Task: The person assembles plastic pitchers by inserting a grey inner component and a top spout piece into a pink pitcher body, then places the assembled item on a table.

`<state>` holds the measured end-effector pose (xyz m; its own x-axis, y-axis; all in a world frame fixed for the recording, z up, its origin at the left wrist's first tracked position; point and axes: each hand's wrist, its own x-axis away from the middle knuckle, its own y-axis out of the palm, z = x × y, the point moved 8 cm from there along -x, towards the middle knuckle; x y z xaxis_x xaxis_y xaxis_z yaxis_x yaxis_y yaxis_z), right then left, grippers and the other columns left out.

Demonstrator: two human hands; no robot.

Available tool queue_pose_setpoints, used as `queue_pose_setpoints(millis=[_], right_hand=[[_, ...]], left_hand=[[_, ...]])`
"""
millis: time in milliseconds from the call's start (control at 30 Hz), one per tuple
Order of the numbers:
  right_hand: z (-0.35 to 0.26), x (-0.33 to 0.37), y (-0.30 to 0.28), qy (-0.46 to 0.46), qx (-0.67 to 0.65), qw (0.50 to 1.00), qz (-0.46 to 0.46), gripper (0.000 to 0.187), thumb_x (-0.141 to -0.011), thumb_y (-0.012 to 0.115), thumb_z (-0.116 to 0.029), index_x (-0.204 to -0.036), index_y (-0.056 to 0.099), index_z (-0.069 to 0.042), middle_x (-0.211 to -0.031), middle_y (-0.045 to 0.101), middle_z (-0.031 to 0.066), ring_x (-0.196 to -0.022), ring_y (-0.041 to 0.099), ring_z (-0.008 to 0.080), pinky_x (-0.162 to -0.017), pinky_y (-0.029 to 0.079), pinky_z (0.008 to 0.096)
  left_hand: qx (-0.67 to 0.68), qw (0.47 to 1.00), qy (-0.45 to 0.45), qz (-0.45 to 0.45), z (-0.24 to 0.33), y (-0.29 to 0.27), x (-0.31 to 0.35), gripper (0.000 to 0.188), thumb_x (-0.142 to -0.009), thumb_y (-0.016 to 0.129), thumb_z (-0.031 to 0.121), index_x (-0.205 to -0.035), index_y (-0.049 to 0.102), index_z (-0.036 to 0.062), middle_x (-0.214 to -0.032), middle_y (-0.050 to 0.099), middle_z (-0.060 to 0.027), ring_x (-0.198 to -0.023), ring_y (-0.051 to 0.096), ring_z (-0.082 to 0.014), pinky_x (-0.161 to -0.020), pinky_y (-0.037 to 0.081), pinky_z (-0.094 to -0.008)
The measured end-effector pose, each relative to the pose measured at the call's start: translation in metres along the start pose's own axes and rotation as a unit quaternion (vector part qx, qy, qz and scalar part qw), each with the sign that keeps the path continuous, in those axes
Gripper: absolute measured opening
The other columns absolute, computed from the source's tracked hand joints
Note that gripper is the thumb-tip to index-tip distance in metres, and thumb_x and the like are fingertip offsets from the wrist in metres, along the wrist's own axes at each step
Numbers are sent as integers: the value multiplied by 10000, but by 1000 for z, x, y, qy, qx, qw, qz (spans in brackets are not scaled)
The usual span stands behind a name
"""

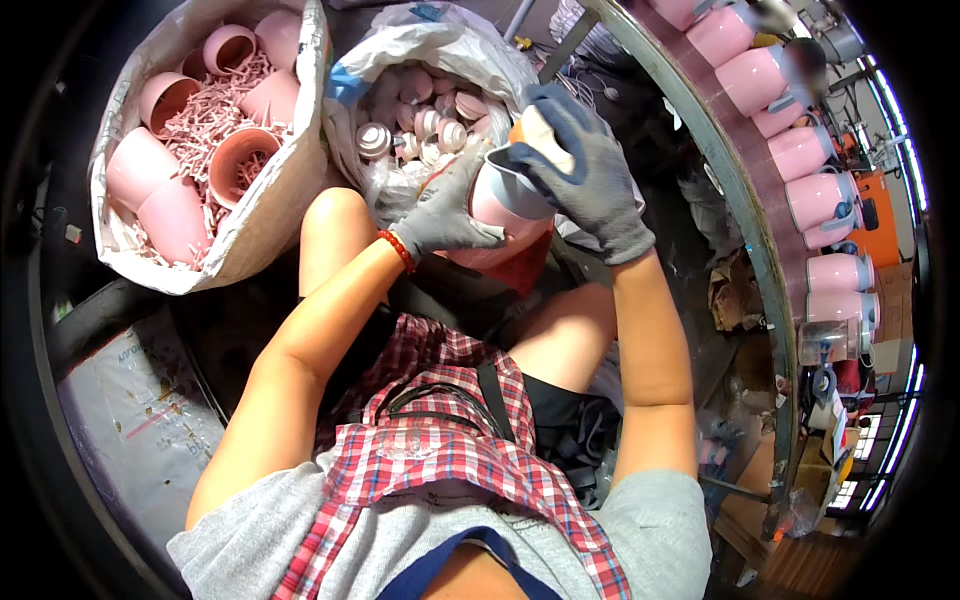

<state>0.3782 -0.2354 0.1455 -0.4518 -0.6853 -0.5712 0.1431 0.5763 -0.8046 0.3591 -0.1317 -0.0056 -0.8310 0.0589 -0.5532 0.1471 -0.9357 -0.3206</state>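
My left hand (445,215), in a grey work glove, is closed round the side of a pink vacuum jug (492,200). The jug has a grey collar (520,190) with a spout and stands tilted between my knees. At its mouth, my gloved right hand (590,180) grips a rounded white-and-orange piece (545,140), whose kind I cannot make out. The right fingers curl over it, with the thumb near the collar. Past the hands, an open white sack (430,45) holds several small round pink-and-white parts (430,125).
On the left stands a larger white sack (265,225) with pink jug shells (150,165) and thin pink sticks (190,110). A green-edged bench (740,200) curves along the right, bearing a row of pink jugs (815,200). An orange box (878,215) is beyond it.
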Motion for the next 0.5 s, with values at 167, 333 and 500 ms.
queue_pose_setpoints(millis=[167, 333, 500], right_hand=[[68, 29, -15, 161, -328, 917, 163, 454, -898, 595, -201, -1254, 455, 43, -1257, 495, 126, -1164, 469, 202, -1003, 357, 313], [157, 101, 87, 228, -260, 918, 194, 430, -868, 615, -204, -1200, 487, 37, -1119, 573, 152, -994, 568, 201, -862, 441, 307], [152, 141, 161, 303, -6, 953, -18, 544, -805, 652, -360, -1229, 497, -57, -1036, 587, 167, -934, 586, 303, -859, 454, 369]], left_hand=[[89, 995, -23, 40, 35, -40, 8, 1083, -575, 829, 289, -1401, 215, -48, -1397, 324, -217, -1334, 273, -297, -1096, 225, -355], [223, 964, -132, 57, 41, -56, 31, 1068, -622, 837, 296, -1413, 203, -42, -1404, 317, -180, -1305, 297, -239, -1021, 354, -345], [174, 978, -100, 50, 39, -68, 45, 1019, -633, 819, 289, -1416, 235, -4, -1356, 375, -128, -1243, 347, -198, -1003, 334, -314]])
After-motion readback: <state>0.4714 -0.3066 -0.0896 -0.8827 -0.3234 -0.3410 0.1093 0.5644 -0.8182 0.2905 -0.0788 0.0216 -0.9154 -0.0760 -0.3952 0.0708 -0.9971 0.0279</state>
